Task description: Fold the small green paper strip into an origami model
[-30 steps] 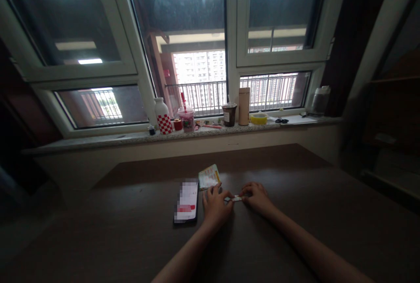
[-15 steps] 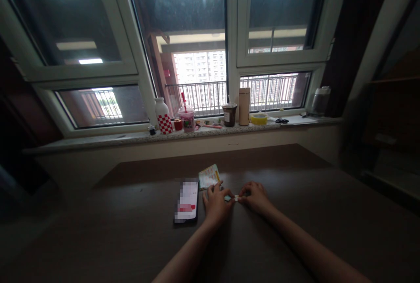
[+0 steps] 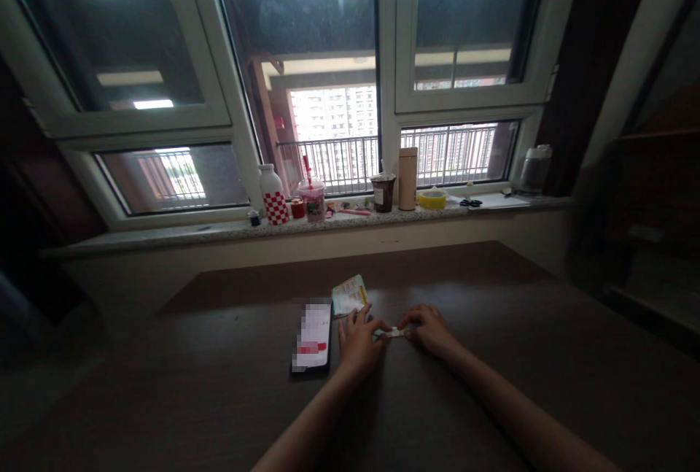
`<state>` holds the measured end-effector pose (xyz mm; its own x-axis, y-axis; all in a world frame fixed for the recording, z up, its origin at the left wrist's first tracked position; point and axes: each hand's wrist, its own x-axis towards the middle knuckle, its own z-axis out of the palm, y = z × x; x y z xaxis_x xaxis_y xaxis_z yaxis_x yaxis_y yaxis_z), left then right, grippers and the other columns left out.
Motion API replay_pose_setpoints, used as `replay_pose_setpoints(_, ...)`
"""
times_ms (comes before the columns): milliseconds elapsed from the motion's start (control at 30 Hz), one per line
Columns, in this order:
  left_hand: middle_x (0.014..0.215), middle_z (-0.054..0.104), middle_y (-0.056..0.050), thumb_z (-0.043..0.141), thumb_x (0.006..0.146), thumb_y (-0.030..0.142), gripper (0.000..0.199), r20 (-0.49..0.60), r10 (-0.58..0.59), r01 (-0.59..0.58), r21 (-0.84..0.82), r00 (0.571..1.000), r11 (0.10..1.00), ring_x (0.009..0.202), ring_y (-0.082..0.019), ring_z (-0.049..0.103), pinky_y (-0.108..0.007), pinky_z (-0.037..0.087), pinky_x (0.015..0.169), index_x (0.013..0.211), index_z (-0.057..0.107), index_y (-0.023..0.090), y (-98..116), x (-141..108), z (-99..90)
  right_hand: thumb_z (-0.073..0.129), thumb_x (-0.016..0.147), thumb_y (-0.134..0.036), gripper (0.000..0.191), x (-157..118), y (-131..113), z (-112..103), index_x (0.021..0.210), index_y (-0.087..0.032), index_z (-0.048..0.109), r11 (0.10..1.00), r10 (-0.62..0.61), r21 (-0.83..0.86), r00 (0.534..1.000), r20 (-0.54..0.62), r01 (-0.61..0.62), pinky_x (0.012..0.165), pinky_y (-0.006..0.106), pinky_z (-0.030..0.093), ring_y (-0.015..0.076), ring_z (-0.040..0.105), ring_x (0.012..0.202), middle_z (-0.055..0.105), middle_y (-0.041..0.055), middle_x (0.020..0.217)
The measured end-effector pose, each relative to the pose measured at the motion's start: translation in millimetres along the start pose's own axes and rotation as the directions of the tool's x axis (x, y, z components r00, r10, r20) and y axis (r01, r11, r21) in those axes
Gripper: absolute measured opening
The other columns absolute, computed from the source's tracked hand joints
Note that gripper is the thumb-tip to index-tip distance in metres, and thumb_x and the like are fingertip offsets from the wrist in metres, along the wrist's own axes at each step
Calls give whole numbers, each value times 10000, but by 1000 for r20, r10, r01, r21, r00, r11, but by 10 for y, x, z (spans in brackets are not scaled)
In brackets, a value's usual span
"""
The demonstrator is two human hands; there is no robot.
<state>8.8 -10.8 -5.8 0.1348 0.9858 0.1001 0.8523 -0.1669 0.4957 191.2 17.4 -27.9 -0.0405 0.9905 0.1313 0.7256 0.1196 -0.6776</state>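
Observation:
A small whitish strip (image 3: 394, 332) lies low over the brown table (image 3: 262, 414), between my two hands. My left hand (image 3: 359, 344) pinches its left end with thumb and forefinger, the other fingers spread toward the back. At the strip's right end, the fingertips of my right hand (image 3: 429, 327) are closed on it. Just behind my left hand lies a printed greenish-white packet or card (image 3: 348, 295). A phone (image 3: 313, 337) with its screen lit lies left of that hand. What the strip is made of is too small to tell.
On the windowsill (image 3: 230, 230) beyond the table stand a checkered bottle (image 3: 275, 198), a pink cup (image 3: 313, 202), a dark cup (image 3: 383, 193), a beige flask (image 3: 407, 180), yellow tape (image 3: 432, 200), black scissors (image 3: 471, 203) and a clear jar (image 3: 534, 169).
The fingers of my right hand have shifted slightly to the right along the strip, and more of it shows between my hands. My left hand has barely moved.

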Motion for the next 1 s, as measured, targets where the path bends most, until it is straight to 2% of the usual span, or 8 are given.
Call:
replay_pose_setpoints(200, 1447, 422, 57, 572, 810, 326, 215, -55, 12, -11, 14, 998, 1000, 1386, -280, 224, -542, 120, 1116, 968, 701, 395, 27, -60, 30, 636, 641, -134, 274, -42, 18, 1, 816, -308, 756, 999, -33, -9, 999, 3, 33, 961, 368, 332, 253, 494, 1076, 630, 33, 1025)
replay_pose_setpoints(367, 1434, 437, 57, 605, 792, 398, 205, -81, 40, -39, 15, 996, 999, 1365, -288, 246, -532, 143, 1112, 973, 703, 386, 16, -70, 46, 611, 725, -198, 215, -99, 22, -13, 852, -306, 746, 992, -123, -1, 992, 6, 123, 952, 354, 324, 235, 493, 1055, 628, 30, 1005)
replay_pose_setpoints(500, 1387, 493, 39, 578, 824, 348, 173, -122, 52, -48, 32, 991, 998, 1334, -279, 291, -502, 178, 1102, 932, 713, 359, -5, -57, 65, 625, 767, -280, 140, -156, -16, -29, 859, -283, 731, 978, -208, -23, 977, -38, 208, 950, 357, 331, 230, 495, 1047, 610, 42, 996)
replay_pose_setpoints(633, 1369, 504, 15, 530, 859, 312, 192, -149, 63, -57, 42, 987, 997, 1318, -270, 304, -477, 221, 1084, 939, 704, 327, -1, -61, 73, 655, 768, -286, 176, -186, -52, -46, 936, -274, 707, 946, -323, -33, 944, -65, 321, 937, 351, 360, 224, 493, 1052, 591, 50, 1029)
replay_pose_setpoints(800, 1350, 513, 4, 505, 871, 252, 197, -184, 91, -86, 35, 979, 996, 1301, -262, 324, -470, 237, 1076, 912, 693, 292, 8, -60, 83, 659, 785, -262, 66, -207, -90, -70, 827, -258, 709, 898, -439, -82, 894, -91, 433, 923, 365, 366, 216, 511, 996, 614, 40, 964)
replay_pose_setpoints(900, 1317, 532, -3, 520, 864, 246, 175, -221, 109, -109, 13, 969, 994, 1284, -256, 344, -455, 253, 1073, 880, 690, 284, -1, -52, 90, 663, 775, -227, 42, -221, -118, -75, 794, -239, 698, 891, -455, -75, 882, -123, 449, 909, 360, 370, 215, 517, 976, 624, 38, 929)
replay_pose_setpoints(1000, 1275, 539, -23, 549, 853, 271, 155, -296, 113, -134, -52, 948, 990, 1245, -237, 389, -414, 287, 1067, 953, 668, 276, -5, -48, 84, 640, 785, -223, 46, -223, -143, -72, 759, -216, 677, 899, -432, -1, 886, -165, 438, 882, 341, 389, 206, 530, 949, 623, 43, 902)
